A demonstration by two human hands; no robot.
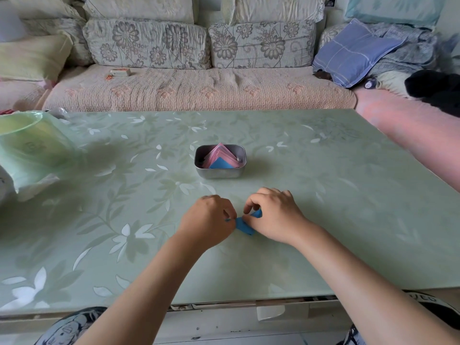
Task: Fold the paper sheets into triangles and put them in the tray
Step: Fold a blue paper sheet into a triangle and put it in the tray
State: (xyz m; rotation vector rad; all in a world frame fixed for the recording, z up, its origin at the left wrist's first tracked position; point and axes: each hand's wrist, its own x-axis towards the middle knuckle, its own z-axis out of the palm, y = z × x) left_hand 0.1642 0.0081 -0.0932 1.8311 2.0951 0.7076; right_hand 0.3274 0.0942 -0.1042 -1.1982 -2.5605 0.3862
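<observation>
Fingers of left hand, right hand pinch creased blue paper.

Green bag, floral sofa

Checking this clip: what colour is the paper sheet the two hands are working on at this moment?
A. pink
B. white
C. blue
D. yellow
C: the left hand and the right hand both pinch a blue paper sheet on the near side of the tray. The pink triangles are already in the tray.
</observation>
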